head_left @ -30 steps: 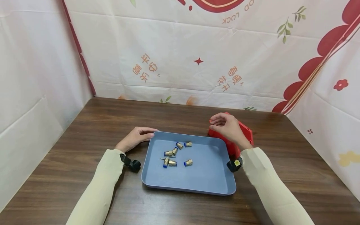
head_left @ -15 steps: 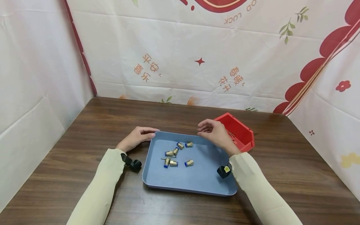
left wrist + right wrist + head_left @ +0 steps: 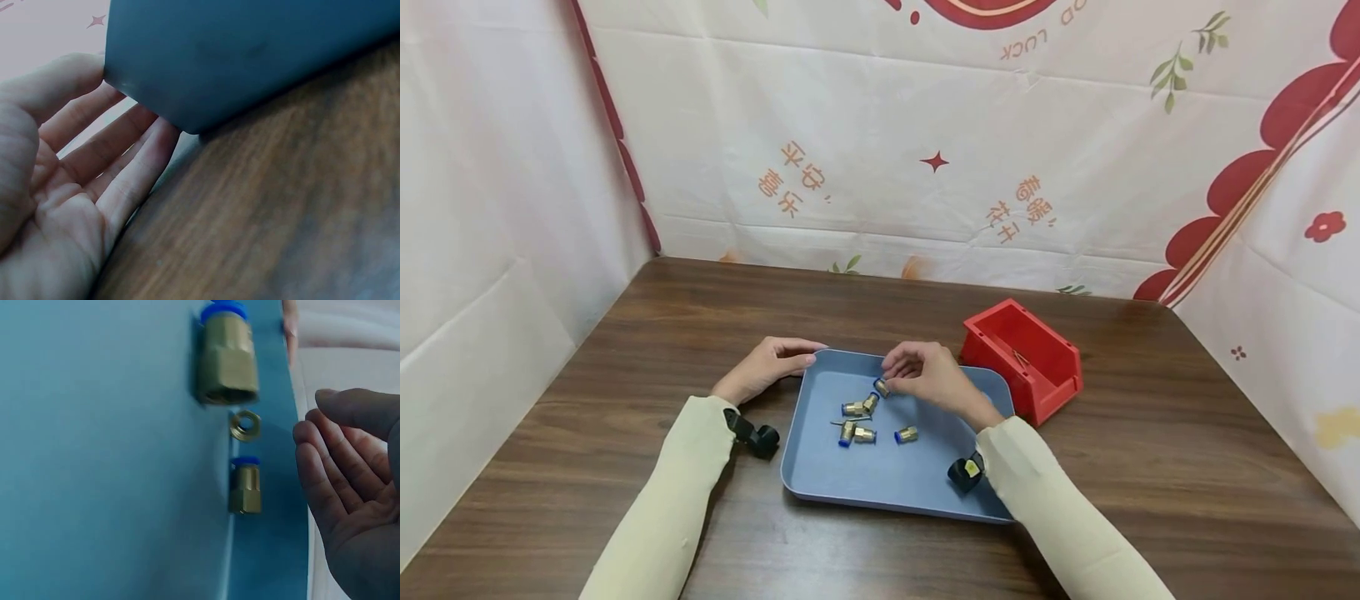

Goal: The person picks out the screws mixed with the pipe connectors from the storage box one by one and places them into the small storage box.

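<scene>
A blue-grey tray (image 3: 895,492) lies on the table. In it are several brass push-in pneumatic fittings (image 3: 906,434) with blue collars and a thin screw (image 3: 852,420). My left hand (image 3: 767,367) holds the tray's back left corner, its thumb at the rim and its fingers outside, as the left wrist view also shows. Over the back of the tray my right hand (image 3: 928,379) hangs with loosely bent fingers and nothing in them. A fitting (image 3: 881,387) lies by its fingertips. The right wrist view shows a gap between that hand and the nearest fitting (image 3: 245,487).
A red open-front bin (image 3: 1037,358) stands to the right, just behind the tray's back right corner, with several screws (image 3: 1020,358) inside. A printed white cloth (image 3: 865,150) hangs behind the wooden table (image 3: 715,292).
My right hand has moved left and nearer from above the red bin to over the tray's fittings, uncovering the bin. The left hand has stayed at the corner.
</scene>
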Demonstrator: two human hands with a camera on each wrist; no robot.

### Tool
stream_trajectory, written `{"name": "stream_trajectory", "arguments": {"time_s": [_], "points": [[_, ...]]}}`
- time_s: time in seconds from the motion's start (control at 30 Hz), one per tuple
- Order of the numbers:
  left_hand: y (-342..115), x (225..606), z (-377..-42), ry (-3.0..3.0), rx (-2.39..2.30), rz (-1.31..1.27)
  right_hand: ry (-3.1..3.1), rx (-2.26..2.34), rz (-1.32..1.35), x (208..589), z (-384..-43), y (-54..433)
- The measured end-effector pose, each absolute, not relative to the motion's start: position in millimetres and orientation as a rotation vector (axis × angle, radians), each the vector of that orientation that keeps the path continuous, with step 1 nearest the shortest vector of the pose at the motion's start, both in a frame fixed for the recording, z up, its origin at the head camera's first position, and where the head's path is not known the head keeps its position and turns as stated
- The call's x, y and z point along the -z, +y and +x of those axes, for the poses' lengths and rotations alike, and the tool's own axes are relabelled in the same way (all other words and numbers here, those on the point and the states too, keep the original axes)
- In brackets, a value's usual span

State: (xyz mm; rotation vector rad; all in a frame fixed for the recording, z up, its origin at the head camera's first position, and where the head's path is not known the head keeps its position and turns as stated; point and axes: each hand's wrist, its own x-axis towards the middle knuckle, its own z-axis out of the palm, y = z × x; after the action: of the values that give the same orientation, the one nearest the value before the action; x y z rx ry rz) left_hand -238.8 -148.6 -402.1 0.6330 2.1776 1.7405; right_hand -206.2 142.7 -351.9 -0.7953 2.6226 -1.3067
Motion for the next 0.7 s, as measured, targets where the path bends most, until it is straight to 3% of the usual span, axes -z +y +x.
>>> {"name": "stream_trajectory", "arguments": {"time_s": [0.33,0.7], "points": [[-145.4,399.4,-240.1,2.181,-1.738,0.637,2.449,1.174,-0.908,357.6,-204.1,137.5],[-146.7,401.8,-239.9,2.187,-1.738,0.631,2.383,1.131,-0.839,363.6,-201.4,126.2]]}}
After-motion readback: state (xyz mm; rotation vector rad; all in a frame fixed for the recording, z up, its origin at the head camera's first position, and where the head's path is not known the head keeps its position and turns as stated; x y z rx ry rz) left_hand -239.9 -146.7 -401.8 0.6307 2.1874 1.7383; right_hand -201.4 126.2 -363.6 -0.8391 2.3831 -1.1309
